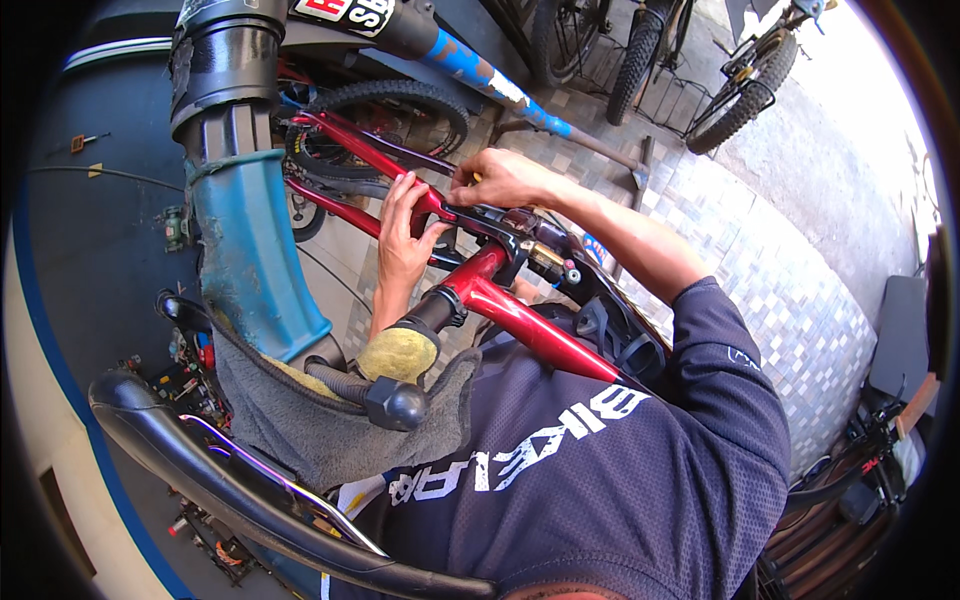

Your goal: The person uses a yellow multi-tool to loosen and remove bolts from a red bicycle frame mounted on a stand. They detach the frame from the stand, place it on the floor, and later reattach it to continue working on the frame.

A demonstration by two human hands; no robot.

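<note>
Nearest the camera: black curved bar [250,500], crossing the lower left corner of the view, with a grey cloth [300,420] draped just above it and a black hex-headed knob [397,403] resting on the cloth.

Blue work-stand clamp [250,250]: upright at left, paint worn, black cylinder on top.

Red bicycle frame [530,325]: held in the stand, its tubes running diagonally from the lower centre up toward the left; a yellow foam pad [400,352] sits at the black end of one tube.

Rear shock [545,258]: gold and black, mounted where the red tubes meet, at the frame's middle.

Left hand [402,235]: fingers extended upward and laid against a red stay, thumb hooked around it.

Right hand [497,178]: fingers pinched closed at the black linkage just above the shock; what they grip is too small to tell.

Rear tyre [385,100]: knobbly, behind the stays.

Background: tiled floor [780,290], parked bicycles [740,90] at the upper edge.
</note>
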